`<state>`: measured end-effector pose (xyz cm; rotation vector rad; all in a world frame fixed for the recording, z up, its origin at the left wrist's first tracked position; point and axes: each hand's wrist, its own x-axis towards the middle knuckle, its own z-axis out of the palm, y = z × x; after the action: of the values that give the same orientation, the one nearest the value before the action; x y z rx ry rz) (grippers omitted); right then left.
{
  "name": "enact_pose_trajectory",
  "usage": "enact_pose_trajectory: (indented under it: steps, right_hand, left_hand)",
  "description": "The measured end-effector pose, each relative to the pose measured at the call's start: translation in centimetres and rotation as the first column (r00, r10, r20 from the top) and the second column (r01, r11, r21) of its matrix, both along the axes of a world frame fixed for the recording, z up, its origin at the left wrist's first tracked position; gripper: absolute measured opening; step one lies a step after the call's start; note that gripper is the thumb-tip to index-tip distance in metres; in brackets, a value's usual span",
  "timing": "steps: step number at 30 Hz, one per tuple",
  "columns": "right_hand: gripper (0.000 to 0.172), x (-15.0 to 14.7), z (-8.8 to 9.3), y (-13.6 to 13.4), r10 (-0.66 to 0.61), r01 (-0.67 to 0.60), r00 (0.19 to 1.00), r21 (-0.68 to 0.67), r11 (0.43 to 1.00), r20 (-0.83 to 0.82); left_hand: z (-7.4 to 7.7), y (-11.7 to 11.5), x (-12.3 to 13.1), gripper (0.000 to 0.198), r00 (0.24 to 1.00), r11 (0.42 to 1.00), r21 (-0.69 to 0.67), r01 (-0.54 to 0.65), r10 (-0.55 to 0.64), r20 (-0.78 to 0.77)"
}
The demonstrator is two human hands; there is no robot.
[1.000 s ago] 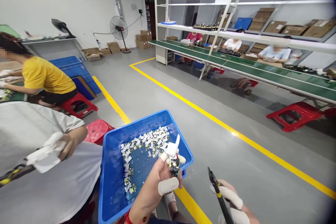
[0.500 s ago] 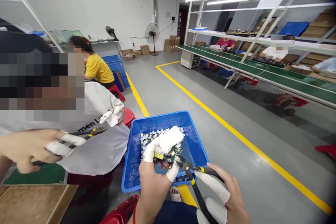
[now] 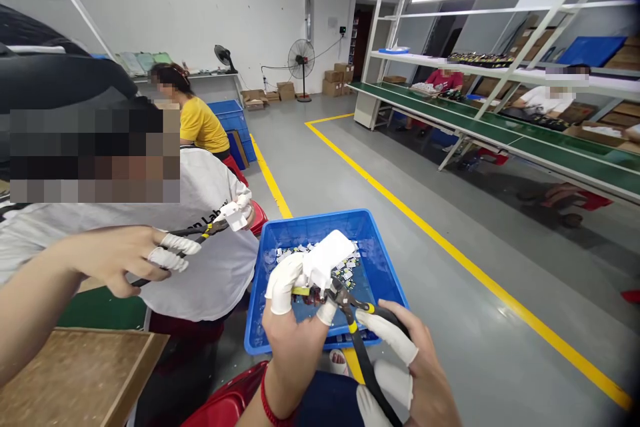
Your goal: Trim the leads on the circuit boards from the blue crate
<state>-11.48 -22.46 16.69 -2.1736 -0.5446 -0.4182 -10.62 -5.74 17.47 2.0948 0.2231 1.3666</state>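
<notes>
My left hand [image 3: 296,330], with white finger cots on its fingertips, is closed around a white plastic-cased electronic part [image 3: 331,255]. Small coloured components show at the part's lower end, partly covered by my fingers. In my right hand [image 3: 417,367], also wearing finger cots, is a pair of pliers [image 3: 356,337] with black handles and yellow bands. The pliers' jaws meet the part's lower end near my left thumb; what lies between them is too small to tell. Beneath both hands, a blue bin [image 3: 387,257] holds many small white-and-green circuit pieces [image 3: 347,267].
At left, a co-worker's hand [image 3: 117,257] holds similar pliers [image 3: 213,230] against a white piece [image 3: 235,213]. A cardboard box [image 3: 95,373] stands at lower left, beside a red stool [image 3: 225,400]. Beyond the grey floor, people sit at a green workbench [image 3: 430,110].
The view has shifted slightly. My pliers' jaws have moved up against the part's lower end, and the part is turned a little. The co-worker's pliers have come up to their white piece.
</notes>
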Motion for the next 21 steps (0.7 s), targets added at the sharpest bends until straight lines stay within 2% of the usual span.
enact_pose_trajectory:
  steps: [4, 8, 12, 16, 19, 21]
  right_hand:
    - [0.043, 0.0, -1.7, 0.3, 0.057, -0.049, 0.995, 0.107, 0.993, -0.076]
    - [0.041, -0.1, -2.9, 0.3, 0.137, -0.111, 0.983, 0.202, 0.973, -0.120]
    - [0.041, -0.1, -1.4, -0.1, 0.104, -0.097, 0.990, 0.075, 0.992, -0.099]
    - [0.043, 0.2, 1.1, -0.9, 0.161, -0.164, 0.986, -0.082, 0.983, -0.044]
    - [0.044, 0.2, 1.9, -1.1, 0.133, -0.135, 0.991, -0.113, 0.984, -0.019]
    - [0.046, 0.1, 2.0, -0.9, 0.141, -0.138, 0.990, -0.124, 0.983, 0.018]
  left_hand:
    - [-0.5, 0.8, 0.3, 0.068, 0.999, 1.000, 0.007, 0.015, -0.015, 0.041]
    - [-0.8, 1.0, 0.8, 0.059, 0.997, 0.999, -0.007, 0.040, -0.039, 0.071]
    - [-1.0, 1.0, 1.4, 0.055, 0.992, 0.999, -0.013, 0.042, -0.040, 0.119]
    - [-1.1, 1.0, 1.8, 0.053, 0.986, 0.994, -0.076, 0.076, -0.063, 0.154]
    - [-1.7, 0.8, 2.0, 0.059, 0.986, 0.989, -0.126, 0.076, -0.055, 0.157]
    - [-2.5, 0.8, 2.1, 0.060, 0.992, 0.978, -0.188, 0.087, -0.068, 0.105]
